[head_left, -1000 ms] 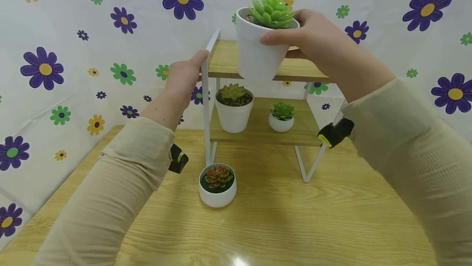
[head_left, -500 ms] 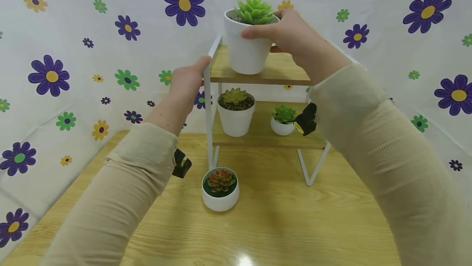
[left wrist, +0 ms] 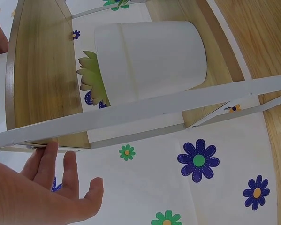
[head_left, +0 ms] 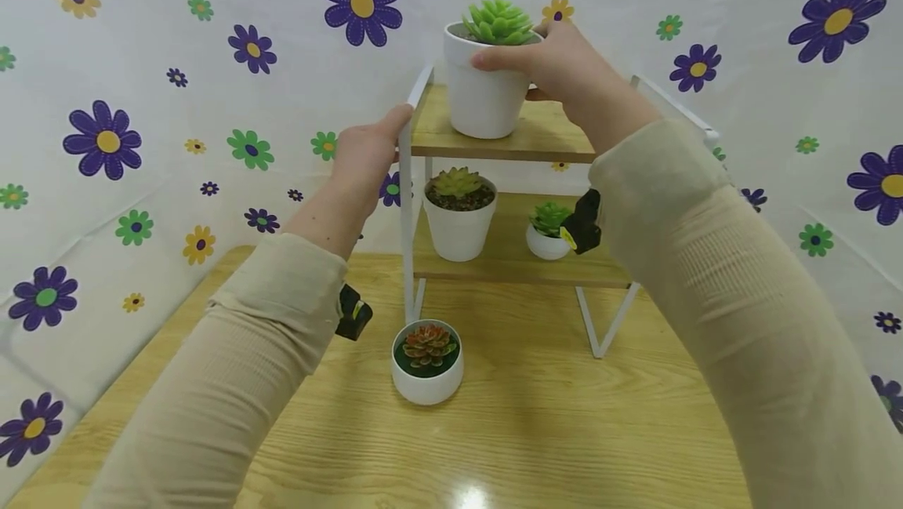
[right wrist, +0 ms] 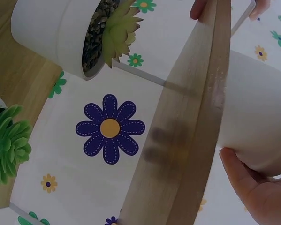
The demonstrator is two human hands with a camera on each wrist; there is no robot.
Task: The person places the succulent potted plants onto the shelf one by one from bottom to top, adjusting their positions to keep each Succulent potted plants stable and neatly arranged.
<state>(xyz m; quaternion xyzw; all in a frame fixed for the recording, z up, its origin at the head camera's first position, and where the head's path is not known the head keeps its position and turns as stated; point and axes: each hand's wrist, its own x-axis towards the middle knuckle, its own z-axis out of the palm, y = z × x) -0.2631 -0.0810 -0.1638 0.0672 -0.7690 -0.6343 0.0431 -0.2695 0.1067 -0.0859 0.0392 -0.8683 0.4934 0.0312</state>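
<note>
My right hand [head_left: 560, 74] grips a tall white pot with a bright green succulent [head_left: 487, 97], thumb across the front near the rim and other fingers behind. The pot stands upright at the left part of the top board [head_left: 557, 129] of a two-tier plant stand. At the stand's upper front left corner, my left hand [head_left: 367, 160] holds the white metal frame [head_left: 407, 211], thumb over the bar. The left wrist view shows its fingertips [left wrist: 49, 157] against the frame's underside, with the other fingers loosely bent. The right wrist view shows the right thumb [right wrist: 234, 168] on the pot's side.
The lower board [head_left: 508, 258] bears a tall white pot with a yellowish-green succulent [head_left: 460, 223] and a small round pot with a green succulent [head_left: 546, 242]. A white bowl with a reddish succulent [head_left: 426, 376] stands on the wooden table [head_left: 564, 430] before the stand. Flowered cloth [head_left: 176, 125] hangs behind.
My right hand has brought the tall pot left and back, lowering its base to the top board. My left hand keeps its place on the frame. The view has shifted slightly.
</note>
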